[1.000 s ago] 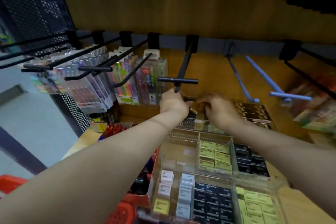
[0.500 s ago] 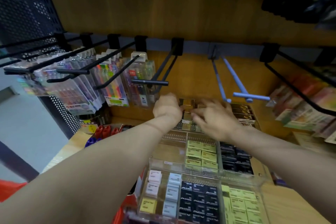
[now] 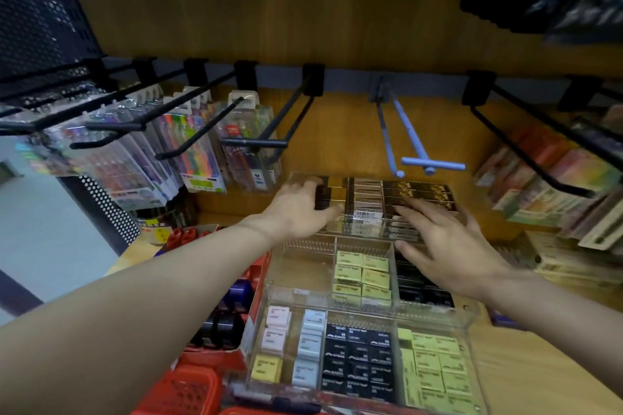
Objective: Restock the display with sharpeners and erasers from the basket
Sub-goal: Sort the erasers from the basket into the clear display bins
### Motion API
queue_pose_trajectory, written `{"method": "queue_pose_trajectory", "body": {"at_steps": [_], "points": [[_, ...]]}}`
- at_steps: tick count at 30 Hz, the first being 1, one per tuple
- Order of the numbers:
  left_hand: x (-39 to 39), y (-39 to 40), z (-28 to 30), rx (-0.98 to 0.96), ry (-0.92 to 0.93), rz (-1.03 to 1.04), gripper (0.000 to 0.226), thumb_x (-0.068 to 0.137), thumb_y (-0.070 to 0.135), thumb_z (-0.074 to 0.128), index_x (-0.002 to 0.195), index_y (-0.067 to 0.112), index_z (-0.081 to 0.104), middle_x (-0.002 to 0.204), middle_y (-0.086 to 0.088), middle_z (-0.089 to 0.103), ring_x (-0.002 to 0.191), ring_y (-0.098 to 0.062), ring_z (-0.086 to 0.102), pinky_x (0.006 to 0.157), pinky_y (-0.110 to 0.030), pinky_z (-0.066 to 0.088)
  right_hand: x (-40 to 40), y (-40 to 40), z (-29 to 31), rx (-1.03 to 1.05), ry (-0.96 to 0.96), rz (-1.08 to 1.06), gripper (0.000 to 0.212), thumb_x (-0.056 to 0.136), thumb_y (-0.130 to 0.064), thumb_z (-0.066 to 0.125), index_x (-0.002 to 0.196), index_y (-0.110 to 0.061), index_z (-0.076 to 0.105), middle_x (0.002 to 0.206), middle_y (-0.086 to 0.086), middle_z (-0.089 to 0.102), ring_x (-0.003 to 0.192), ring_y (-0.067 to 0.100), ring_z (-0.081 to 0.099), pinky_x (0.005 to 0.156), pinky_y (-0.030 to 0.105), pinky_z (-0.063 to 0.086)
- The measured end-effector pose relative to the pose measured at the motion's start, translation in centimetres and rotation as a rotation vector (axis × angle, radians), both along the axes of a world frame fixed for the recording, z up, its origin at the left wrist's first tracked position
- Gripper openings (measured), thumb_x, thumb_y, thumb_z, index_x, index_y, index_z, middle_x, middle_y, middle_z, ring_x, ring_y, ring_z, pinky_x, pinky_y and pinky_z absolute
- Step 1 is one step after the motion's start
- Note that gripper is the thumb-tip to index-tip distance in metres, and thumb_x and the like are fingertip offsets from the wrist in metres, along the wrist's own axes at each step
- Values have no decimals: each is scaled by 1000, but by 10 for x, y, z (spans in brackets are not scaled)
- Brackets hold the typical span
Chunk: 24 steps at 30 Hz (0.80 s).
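A clear tiered display of erasers stands on the wooden shelf. Its top tier holds dark and gold boxed erasers. The middle tier has yellow-green erasers and black ones. In the bottom tier lie pastel, black and yellow-green erasers. My left hand reaches into the left end of the top tier, fingers on the dark boxes there. My right hand hovers with spread fingers over the right part of the top and middle tiers, holding nothing. The red basket shows at the bottom left.
Black pegs carry packs of coloured pens on the left. Two bare blue pegs jut out above the display. Stationery packs hang and lie on the right. A red box of dark sharpeners sits left of the display.
My right hand has drawn back from the top tier and spread its fingers. My left hand stays at the left end of that tier. The camera has shifted slightly.
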<state>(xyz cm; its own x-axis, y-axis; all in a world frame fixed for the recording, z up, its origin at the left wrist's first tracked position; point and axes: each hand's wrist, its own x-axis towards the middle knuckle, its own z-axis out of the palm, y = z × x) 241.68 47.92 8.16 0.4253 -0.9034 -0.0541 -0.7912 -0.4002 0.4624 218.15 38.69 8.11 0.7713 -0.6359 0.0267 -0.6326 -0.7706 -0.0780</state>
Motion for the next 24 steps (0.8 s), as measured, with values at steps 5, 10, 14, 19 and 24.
{"method": "queue_pose_trajectory", "body": {"at_steps": [5,10,14,19,24], "points": [[-7,-18,1,75,-53,64,66,91,67,47,142,24,44,145,-5,46,139,-29,34,118,-47,25,-16,-10,-1,28,19,-24,67,97,-60,34,155,-34,13,163,-8,13,150,11,9,121,53,2],[-16,1,-2,147,-236,-120,77,94,71,28,157,27,18,166,-3,1,152,-28,-3,124,-49,2,-25,-12,-3,57,49,-23,69,97,-63,29,156,-36,4,164,-7,4,151,14,0,122,51,1],[-29,12,-7,251,-305,-262,83,93,73,21,159,25,4,165,1,-8,152,-17,-9,122,-43,-9,-25,-11,-9,90,61,-30,79,93,-69,28,157,-32,0,165,-8,-1,151,15,-6,123,46,3],[-35,3,3,262,-358,-216,80,95,65,38,158,23,11,166,-1,1,153,-21,-2,122,-47,-5,-11,-12,1,87,126,-77,84,90,-74,31,157,-31,2,165,-6,-2,152,19,-5,122,52,2],[-102,63,-11,-171,-423,-454,42,93,26,53,133,15,53,135,-8,53,127,-29,45,104,-45,39,-47,41,-2,-60,-166,85,59,94,-34,56,148,-23,35,156,8,30,145,27,24,117,48,20]]}}
